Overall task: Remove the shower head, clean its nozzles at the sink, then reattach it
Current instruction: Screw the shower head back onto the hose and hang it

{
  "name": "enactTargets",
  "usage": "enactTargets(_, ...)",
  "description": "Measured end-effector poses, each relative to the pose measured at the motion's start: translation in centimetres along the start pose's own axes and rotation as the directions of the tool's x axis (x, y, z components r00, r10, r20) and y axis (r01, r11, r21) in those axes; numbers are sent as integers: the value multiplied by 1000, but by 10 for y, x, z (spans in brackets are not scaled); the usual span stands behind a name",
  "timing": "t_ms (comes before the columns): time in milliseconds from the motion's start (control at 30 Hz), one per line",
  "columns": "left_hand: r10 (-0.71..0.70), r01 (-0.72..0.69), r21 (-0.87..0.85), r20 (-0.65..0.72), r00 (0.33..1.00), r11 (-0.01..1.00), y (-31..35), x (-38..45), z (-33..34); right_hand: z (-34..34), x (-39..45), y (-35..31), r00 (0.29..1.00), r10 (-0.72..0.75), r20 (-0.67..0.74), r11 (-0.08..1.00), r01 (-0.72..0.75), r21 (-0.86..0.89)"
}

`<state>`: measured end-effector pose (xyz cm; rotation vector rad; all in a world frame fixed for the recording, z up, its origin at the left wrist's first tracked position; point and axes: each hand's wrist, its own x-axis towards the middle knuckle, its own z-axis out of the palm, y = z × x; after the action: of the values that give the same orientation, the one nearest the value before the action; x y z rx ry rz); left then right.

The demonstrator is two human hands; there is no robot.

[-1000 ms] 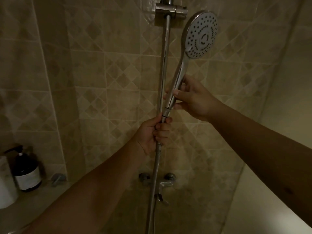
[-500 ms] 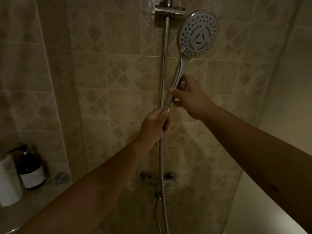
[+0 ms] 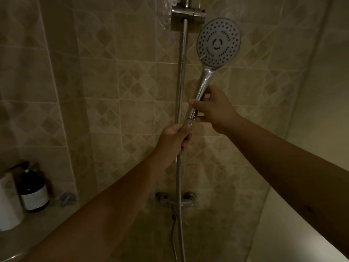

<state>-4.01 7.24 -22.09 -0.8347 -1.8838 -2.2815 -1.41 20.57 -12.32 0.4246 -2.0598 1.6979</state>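
A chrome shower head [image 3: 218,42] with a round grey nozzle face points toward me, held upright off its bracket. My right hand [image 3: 213,110] grips the chrome handle near its lower end. Just below, my left hand [image 3: 174,138] holds the top of the metal hose [image 3: 179,186] at the connector nut [image 3: 189,122] under the handle. The hose hangs down to the tap fitting.
A vertical chrome slide rail [image 3: 182,82] with its holder bracket [image 3: 188,13] stands left of the shower head. The wall tap [image 3: 175,200] sits low on the tiled wall. A dark pump bottle [image 3: 34,190] and a white container [image 3: 8,203] rest on the left ledge.
The shower head has turned so that its nozzle face looks more squarely at me. My left hand has rolled around the hose connector, its fingers now hidden behind it. The camera has tilted slightly.
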Motion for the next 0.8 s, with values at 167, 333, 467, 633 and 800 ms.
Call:
enactTargets(167, 75, -42, 198, -165, 983, 979, -8, -1, 7, 3, -1, 7, 998, 20, -52, 1000, -21, -22)
enactTargets(333, -28, 28, -43, 3, 1000, 999, -11, -2, -1, 6, -3, 13, 999, -1, -41, 1000, 1, 7)
enactTargets(467, -116, 173, -264, 220, 969, 949, -8, 1, -10, 4, -2, 12, 1000, 13, 18, 1000, -14, 8)
enactTargets(633, -145, 248, -341, 302, 942, 907, -4, 1, -13, -8, 3, 4, 974, 35, 223, 999, -28, -36)
enactTargets(800, -146, 371, -506, 430, 891, 778, -10, -4, -15, -8, 3, 1, 945, 24, 326, 1000, -22, -11)
